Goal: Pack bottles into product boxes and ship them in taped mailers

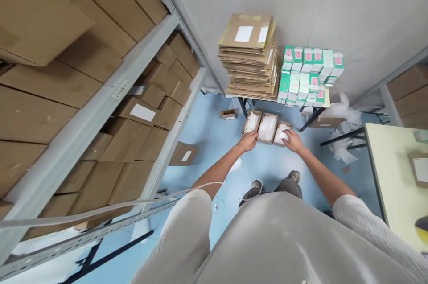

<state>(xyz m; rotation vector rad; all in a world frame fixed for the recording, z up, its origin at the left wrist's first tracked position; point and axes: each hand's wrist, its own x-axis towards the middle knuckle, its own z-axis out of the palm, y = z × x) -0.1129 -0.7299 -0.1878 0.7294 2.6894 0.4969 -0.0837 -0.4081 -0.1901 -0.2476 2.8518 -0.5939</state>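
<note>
Three small open cardboard boxes sit side by side low in front of me: a left box (pixel 245 122), a middle box (pixel 267 128) and a right box (pixel 280 135). White wrapped contents fill them; what is inside the wrapping cannot be made out. My left hand (pixel 248 141) is closed at the near edge of the left box, its fingers close together and partly hidden. Over the right box's outer side lies my right hand (pixel 293 141), fingers apart and touching the box or its white filling.
Flattened cartons (pixel 247 65) and green-and-white boxes (pixel 302 76) are stacked on a low table. Shelving (pixel 133 83) full of cartons stands left. A small box (pixel 229 114) and a carton (pixel 183 154) lie on the floor. A pale table (pixel 394 177) stands right; a white cable (pixel 133 203) crosses lower left.
</note>
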